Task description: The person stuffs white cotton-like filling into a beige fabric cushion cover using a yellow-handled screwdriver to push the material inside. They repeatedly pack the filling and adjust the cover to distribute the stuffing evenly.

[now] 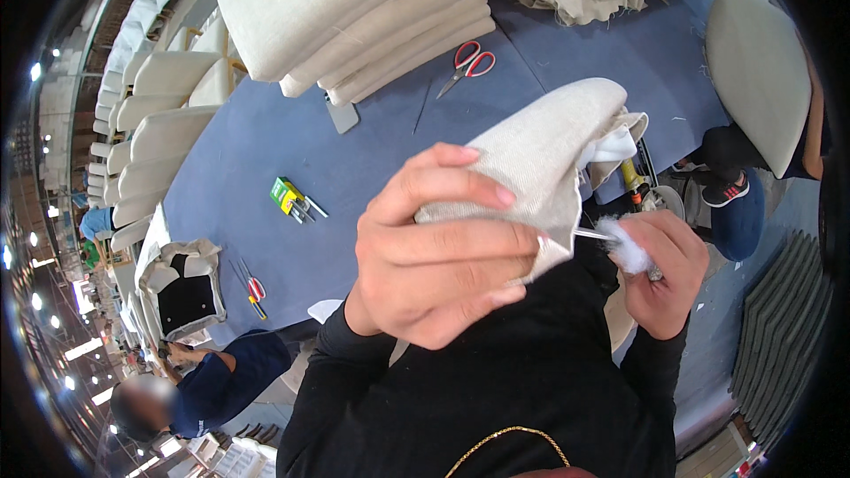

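Observation:
My left hand (pixel 452 252) is wrapped round a beige fabric-covered cushion piece (pixel 558 137), raised above the table and tilted. Loose fabric edges and some white lining show at its right end. In front of its open side, my right hand (pixel 662 270) is closed on a tuft of white fibre stuffing (pixel 630 252). A thin metal rod (pixel 595 234) runs from that hand to the cushion's edge. Whether the rod's tip goes inside the cover, I cannot tell.
Stacked beige cushions (pixel 372 26) stand at the back of the blue table (pixel 372 159), near red-handled scissors (pixel 465 66). A green-yellow box (pixel 288 199) holds metal rods. A co-worker (pixel 230 381) is at the lower left; another person (pixel 735 150) sits right, beside a beige panel (pixel 760 80).

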`<state>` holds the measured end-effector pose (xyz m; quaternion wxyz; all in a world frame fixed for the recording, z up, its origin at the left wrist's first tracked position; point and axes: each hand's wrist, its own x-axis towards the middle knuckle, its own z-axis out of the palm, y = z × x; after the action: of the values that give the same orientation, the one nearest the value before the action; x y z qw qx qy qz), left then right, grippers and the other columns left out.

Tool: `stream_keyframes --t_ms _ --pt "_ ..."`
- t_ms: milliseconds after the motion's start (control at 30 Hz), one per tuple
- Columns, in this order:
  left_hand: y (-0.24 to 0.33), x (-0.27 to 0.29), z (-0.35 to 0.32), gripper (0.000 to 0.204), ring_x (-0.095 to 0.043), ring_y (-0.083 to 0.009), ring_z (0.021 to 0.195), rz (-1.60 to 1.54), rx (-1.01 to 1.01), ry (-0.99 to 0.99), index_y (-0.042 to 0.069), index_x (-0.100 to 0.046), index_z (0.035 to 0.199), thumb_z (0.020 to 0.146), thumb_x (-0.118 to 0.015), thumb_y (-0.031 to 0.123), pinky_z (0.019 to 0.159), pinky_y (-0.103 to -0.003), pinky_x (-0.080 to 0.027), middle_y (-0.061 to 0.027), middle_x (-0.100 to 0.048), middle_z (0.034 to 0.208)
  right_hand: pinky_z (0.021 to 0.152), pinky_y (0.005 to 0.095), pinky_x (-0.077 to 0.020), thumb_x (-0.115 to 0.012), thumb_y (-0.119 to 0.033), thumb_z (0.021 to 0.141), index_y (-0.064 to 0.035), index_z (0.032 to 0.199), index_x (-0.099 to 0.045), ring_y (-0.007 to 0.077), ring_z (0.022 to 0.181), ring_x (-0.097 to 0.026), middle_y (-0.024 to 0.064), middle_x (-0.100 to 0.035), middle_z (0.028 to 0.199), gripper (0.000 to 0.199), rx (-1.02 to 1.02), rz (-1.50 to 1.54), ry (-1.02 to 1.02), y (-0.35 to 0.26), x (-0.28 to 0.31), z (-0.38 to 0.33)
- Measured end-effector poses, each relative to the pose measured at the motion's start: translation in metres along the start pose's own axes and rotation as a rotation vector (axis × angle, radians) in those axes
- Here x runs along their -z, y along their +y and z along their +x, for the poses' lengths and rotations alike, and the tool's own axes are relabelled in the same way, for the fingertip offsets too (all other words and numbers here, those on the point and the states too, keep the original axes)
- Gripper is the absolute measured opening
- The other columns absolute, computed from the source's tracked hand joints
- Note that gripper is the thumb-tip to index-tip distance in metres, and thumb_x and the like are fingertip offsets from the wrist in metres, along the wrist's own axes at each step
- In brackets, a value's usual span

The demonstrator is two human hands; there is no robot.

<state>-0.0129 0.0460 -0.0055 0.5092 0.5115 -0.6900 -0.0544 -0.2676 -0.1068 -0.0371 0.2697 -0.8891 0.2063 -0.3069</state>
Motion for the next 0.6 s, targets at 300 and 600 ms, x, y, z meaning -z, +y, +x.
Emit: stream_keyframes --t_ms 300,600 --pt "-0.020 -0.010 -0.024 0.131 -0.045 -0.0448 0.150 -0.584 0.447 -0.252 0.000 -0.039 0.162 0.055 -0.100 0.047 0.121 -0.048 -0.039 -0.0240 -0.046 0.162 0.061 0.0371 -0.0518 -0.084 -0.017 0.069 -0.0018 0.097 -0.078 0.0315 0.068 -0.067 0.0144 -0.069 0.082 0.032 0.085 -0.068 -0.007 0.004 0.026 -0.029" --pt "-0.016 -0.020 -0.017 0.121 -0.045 -0.0447 0.150 -0.512 0.327 -0.262 0.000 -0.042 0.159 0.058 -0.099 0.035 0.123 -0.052 -0.038 -0.0248 -0.046 0.161 0.059 0.0395 -0.0531 -0.085 -0.018 0.076 0.0002 0.102 -0.075 0.0323 0.068 -0.069 0.0179 -0.069 0.085 0.034 0.228 -0.094 -0.078 -0.001 0.046 -0.022"
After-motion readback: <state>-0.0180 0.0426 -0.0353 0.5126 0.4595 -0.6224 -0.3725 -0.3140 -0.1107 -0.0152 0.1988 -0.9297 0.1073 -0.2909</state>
